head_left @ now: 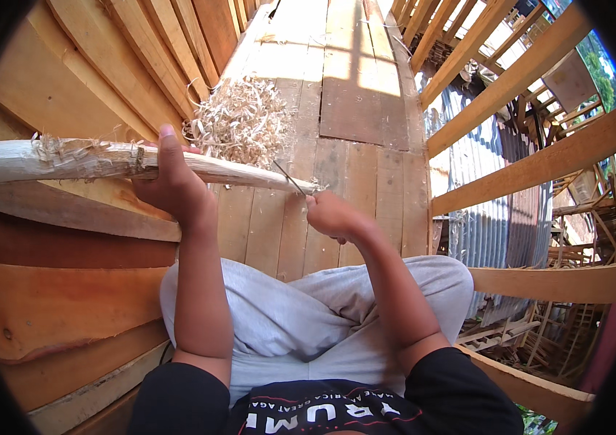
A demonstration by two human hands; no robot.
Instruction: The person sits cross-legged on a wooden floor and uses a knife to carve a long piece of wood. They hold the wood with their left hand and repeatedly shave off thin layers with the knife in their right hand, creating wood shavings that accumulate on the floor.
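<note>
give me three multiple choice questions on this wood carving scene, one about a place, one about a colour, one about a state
1. Where does the heap of wood shavings lie?
A. on the plank floor beyond the wooden piece
B. in the person's lap
C. on the corrugated metal sheet

2. What colour are the person's trousers?
A. dark blue
B. light grey
C. brown

3. How is the long wooden piece held?
A. it lies on the floor untouched
B. both hands press it flat on the knees
C. the left hand grips it while the right hand holds a thin blade at its tapered end

Answers:
1. A, the curls sit on the boards just behind the piece.
2. B, the cloth over the crossed legs is pale grey.
3. C, the left fingers wrap the shaft and the blade meets the tip.
</note>
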